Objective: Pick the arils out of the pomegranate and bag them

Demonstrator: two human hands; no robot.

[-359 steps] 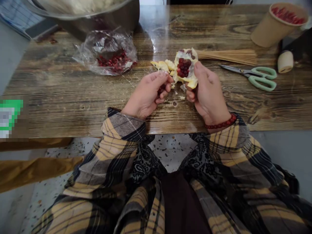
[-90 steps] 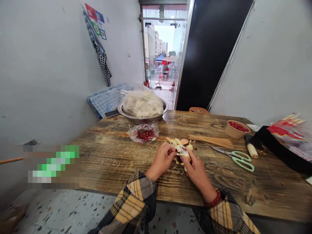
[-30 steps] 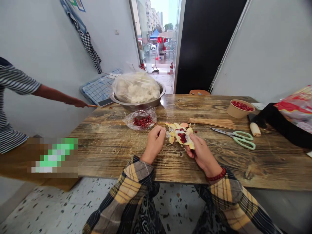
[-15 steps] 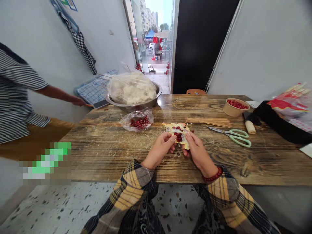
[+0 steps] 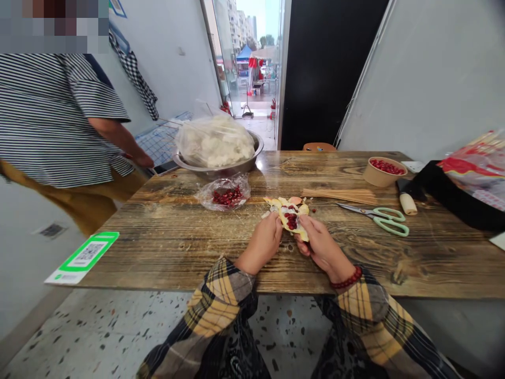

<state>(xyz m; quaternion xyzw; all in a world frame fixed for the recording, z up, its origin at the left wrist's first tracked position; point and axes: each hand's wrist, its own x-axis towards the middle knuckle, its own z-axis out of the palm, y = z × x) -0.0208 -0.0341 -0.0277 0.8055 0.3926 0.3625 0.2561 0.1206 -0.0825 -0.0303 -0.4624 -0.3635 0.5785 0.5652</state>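
Observation:
A broken-open piece of pomegranate (image 5: 291,220) with yellowish peel and red seeds is between my hands, just above the wooden table (image 5: 189,252). My right hand (image 5: 321,245) grips its right side, thumb on top. Closed fingers of my left hand (image 5: 265,237) pinch its left edge; exactly what lies between the fingertips is hidden. Behind the piece are bits of peel, and a loose seed (image 5: 314,210) lies to the right. Farther left sits a clear plastic bag (image 5: 203,197) with red seeds in it.
Wooden skewers (image 5: 341,196), green-handled scissors (image 5: 389,220) and a paper bowl (image 5: 377,176) of red seeds stand to the right. A metal basin (image 5: 221,171) with a bagged white mass is at the back left. Beyond the table's left side stands another person (image 5: 51,121).
My left fingers have closed more tightly at the pomegranate's edge, and the piece has turned slightly. The other person has moved right, closer to the table.

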